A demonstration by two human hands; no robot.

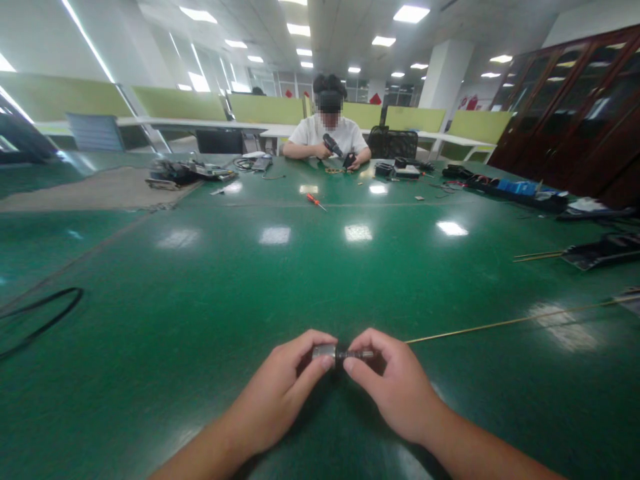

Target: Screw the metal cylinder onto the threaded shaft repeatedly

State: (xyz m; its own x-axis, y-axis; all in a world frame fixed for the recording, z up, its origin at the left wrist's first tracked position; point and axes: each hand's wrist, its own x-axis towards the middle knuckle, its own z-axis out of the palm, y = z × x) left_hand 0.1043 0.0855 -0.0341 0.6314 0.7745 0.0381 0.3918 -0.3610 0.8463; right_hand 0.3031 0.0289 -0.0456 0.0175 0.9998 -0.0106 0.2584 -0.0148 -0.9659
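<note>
Near the front of the green table (225,280), both of my hands are closed on a small metal part (325,351) with a wide silvery cylinder and a narrower, dark, ridged shaft. The thumb and fingers of my left hand (290,373) pinch the cylinder end. My right hand (387,377) grips the shaft, whose tip shows between thumb and forefinger. The part lies level, just above or on the tabletop; I cannot tell which. Its exact kind is unclear, and my fingers cover some of it. A thin brass-coloured rod (480,328) runs rightward from behind my right hand.
Across the table a person (327,133) holds a power drill (332,144). An orange-handled screwdriver (314,199) lies mid-table. A black cable loop (55,319) is at left, electronic parts (185,171) at far left, and a dark tray with blue items (520,189) at far right.
</note>
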